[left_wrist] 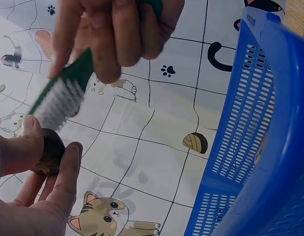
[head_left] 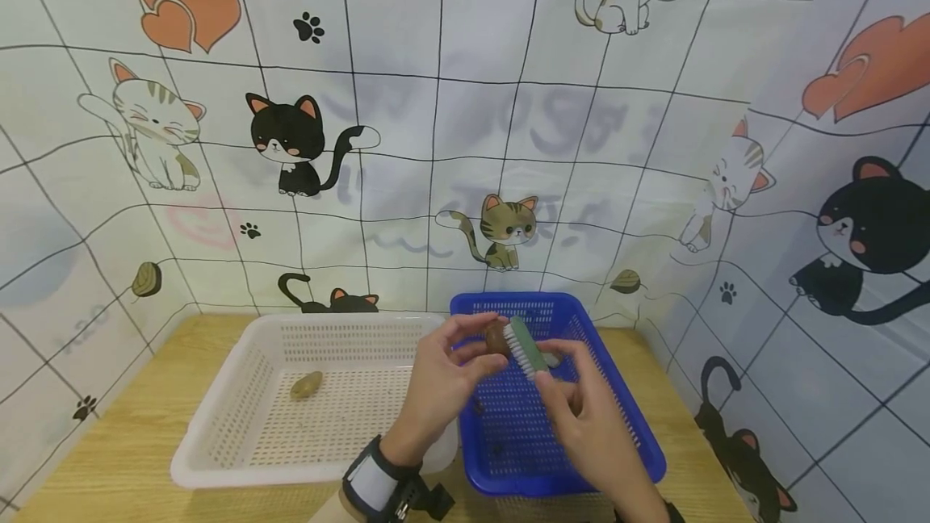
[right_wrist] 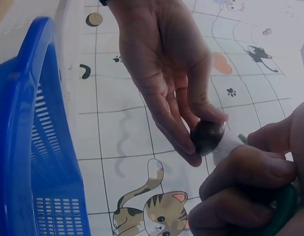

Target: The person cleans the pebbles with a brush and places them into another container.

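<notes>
Fingertips and thumb of my left hand (head_left: 445, 382) pinch a small brown rounded lump (head_left: 496, 339) above the blue basket (head_left: 559, 486). In the left wrist view the lump (left_wrist: 49, 151) looks dark and smooth. My right hand (head_left: 592, 418) grips a green scrubbing brush (head_left: 530, 344) with white bristles. In the head view the bristles face left, right against the lump. Seen from the right wrist, the lump (right_wrist: 207, 136) meets the bristles, and curled fingers hide most of the brush. Partly hidden behind the right hand is a pale lump (head_left: 552, 360).
Left of the blue basket stands a white basket (head_left: 305, 478) with a yellowish-brown lump (head_left: 307, 385) on its floor. Small dark bits (head_left: 497, 449) lie in the blue basket. Both stand on a wooden table (head_left: 109, 426), with cat-patterned sheeting (head_left: 407, 103) behind and at the sides.
</notes>
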Demonstrator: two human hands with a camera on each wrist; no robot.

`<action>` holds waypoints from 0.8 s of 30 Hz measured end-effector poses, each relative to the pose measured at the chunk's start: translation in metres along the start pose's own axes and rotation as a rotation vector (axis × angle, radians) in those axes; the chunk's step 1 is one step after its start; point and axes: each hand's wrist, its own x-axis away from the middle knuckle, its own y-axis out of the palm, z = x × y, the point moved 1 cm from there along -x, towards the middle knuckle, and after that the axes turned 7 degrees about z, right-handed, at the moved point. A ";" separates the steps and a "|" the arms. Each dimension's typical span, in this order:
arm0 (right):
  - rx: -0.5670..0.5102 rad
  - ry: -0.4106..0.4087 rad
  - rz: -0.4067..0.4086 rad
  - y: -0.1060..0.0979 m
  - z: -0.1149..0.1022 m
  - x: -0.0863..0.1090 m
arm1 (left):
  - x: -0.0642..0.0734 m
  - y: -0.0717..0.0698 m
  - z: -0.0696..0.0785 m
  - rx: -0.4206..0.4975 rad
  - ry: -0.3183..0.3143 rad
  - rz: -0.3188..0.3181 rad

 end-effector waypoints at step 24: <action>-0.072 -0.016 0.023 0.006 -0.002 0.004 | 0.004 0.004 0.004 0.017 -0.016 -0.048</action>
